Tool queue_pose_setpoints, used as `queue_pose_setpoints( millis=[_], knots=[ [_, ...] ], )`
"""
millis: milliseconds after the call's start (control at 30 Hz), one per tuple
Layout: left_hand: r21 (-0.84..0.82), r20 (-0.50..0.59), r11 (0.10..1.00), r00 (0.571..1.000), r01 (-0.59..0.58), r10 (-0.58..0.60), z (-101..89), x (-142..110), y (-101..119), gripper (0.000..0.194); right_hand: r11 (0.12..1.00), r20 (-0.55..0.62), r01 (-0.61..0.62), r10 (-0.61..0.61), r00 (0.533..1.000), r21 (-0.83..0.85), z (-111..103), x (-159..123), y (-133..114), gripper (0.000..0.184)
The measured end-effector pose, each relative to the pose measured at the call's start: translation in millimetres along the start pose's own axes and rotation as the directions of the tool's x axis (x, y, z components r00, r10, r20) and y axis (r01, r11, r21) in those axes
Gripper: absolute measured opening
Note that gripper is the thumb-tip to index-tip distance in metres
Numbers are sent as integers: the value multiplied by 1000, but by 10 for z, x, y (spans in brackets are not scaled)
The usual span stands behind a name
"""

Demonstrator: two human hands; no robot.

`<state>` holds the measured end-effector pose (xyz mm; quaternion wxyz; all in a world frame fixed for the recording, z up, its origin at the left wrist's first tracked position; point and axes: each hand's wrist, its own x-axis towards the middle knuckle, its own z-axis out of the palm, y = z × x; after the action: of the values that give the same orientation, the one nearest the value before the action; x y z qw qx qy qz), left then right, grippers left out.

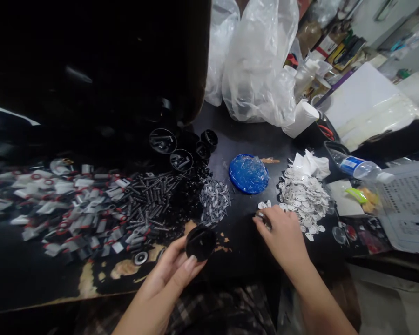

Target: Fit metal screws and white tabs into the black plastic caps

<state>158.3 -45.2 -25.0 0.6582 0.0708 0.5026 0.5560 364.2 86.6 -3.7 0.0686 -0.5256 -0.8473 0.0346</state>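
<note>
My left hand [169, 279] is closed around a round black plastic cap [201, 244], its hollow side facing up. At the table's middle right, my right hand [282, 232] has thumb and fingers pinched together. Something small and pale shows at the fingertips, too little to make out. A few loose flat white pieces [264, 204] lie just beyond those fingertips. The heap of flat white pieces with holes [305, 200] spreads beside that hand. Between and beyond the hands sits a blue lid [234, 179] bearing a clear, glossy mass. A pile of small grey pieces [213, 200] lies past the black cap.
Black springs [153, 195] and grey-white parts with red rings [87, 209] cover the left. Black round cups [180, 160] stand behind them. Plastic bags [258, 70] fill the back; a water bottle [365, 168] lies right. The worn table edge [87, 279] runs in front.
</note>
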Motion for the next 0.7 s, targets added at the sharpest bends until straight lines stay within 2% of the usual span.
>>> queue_pose_setpoints(
  millis=[100,200,333,467,567,633,700],
  knots=[
    [-24,8,1000,1000,-1,1,-11,-6,1,39,1000,-12,4,-4,1000,22,22,21,-36,16],
    [-53,2,999,1000,5,-5,-5,-9,15,39,996,0,4,-4,1000,85,-52,13,-8,13],
    [-118,-77,993,997,22,-31,73,-11,72,40,993,38,-40,36,999,111,-136,-2,62,15],
    [-181,-137,982,987,59,-85,148,-28,122,48,984,99,38,-56,994,175,-159,-6,4,20],
    [-192,-145,979,985,63,-92,157,-39,133,51,961,73,46,-69,995,271,-200,21,-51,21],
    [-186,-144,981,985,63,-90,153,-41,135,50,969,43,24,-36,998,244,-221,54,-63,19],
    [-183,-139,981,986,62,-88,145,-34,132,49,982,72,30,-44,996,187,-211,91,-65,16]
  ],
)
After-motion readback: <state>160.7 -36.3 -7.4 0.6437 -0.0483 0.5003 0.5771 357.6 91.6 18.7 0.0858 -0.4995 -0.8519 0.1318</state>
